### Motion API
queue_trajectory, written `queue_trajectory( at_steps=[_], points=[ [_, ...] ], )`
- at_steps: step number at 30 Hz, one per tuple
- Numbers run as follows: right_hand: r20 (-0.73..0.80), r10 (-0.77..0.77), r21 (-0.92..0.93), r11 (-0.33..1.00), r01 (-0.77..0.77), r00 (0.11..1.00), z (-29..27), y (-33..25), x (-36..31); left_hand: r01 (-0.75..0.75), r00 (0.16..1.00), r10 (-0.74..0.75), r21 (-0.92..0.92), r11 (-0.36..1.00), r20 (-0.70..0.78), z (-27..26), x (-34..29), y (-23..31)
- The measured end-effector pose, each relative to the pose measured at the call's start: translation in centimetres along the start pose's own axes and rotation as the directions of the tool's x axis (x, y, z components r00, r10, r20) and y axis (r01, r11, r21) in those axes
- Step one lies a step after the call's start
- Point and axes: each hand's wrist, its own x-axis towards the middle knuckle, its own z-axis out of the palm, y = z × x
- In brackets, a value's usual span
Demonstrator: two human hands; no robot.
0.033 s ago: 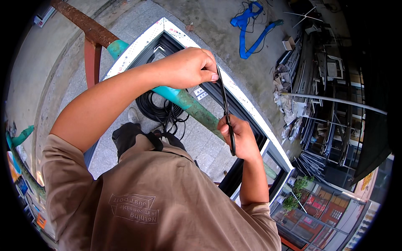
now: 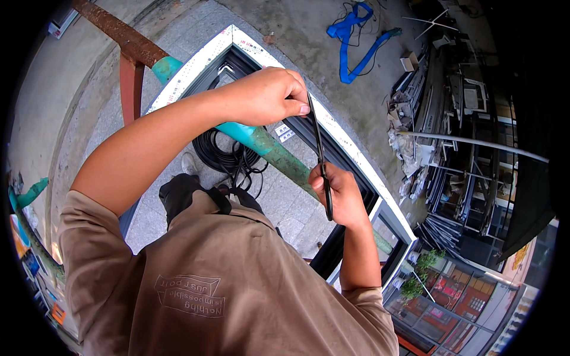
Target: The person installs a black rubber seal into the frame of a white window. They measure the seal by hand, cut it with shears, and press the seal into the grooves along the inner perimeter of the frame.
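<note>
A thin black strip [image 2: 316, 132], which looks like rubber seal, runs nearly straight between my two hands. My left hand [image 2: 266, 95] pinches its far end, thumb against curled fingers, just over the inner edge of a large window frame [image 2: 350, 152]. White printed film covers the frame's outer faces; dark grooves line its inside. Nearer to me, my right hand [image 2: 345, 199] is closed on the same strip, thumb on top, and a bent black end hangs past the palm. My left forearm crosses above the frame and hides part of it.
A rusty, teal-painted pipe [image 2: 276, 155] passes beneath the frame on a red-brown leg [image 2: 131, 89]. Below lies a coil of black strip [image 2: 208, 151] by my feet. Blue strap [image 2: 343, 56] lies on the far ground. Stacked metal profiles and scrap [image 2: 424, 118] line the right side.
</note>
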Motion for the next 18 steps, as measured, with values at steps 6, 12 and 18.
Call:
queue_trajectory(
  at_steps=[6,12,18],
  points=[
    [-0.171,0.010,0.031,1.000,-0.005,0.985,0.5,-0.2,0.2,0.012,1.000,-0.012,-0.002,1.000,-0.006,0.1,0.0,0.2],
    [-0.146,0.066,0.235,0.971,-0.030,0.987,0.7,0.2,0.1,0.004,1.000,-0.004,-0.045,0.999,0.004,0.0,-0.1,0.0],
    [-0.169,0.030,0.228,0.974,0.010,0.985,2.2,0.9,0.2,0.000,0.999,0.004,-0.100,0.995,0.041,-0.3,-0.4,0.2]
  ],
)
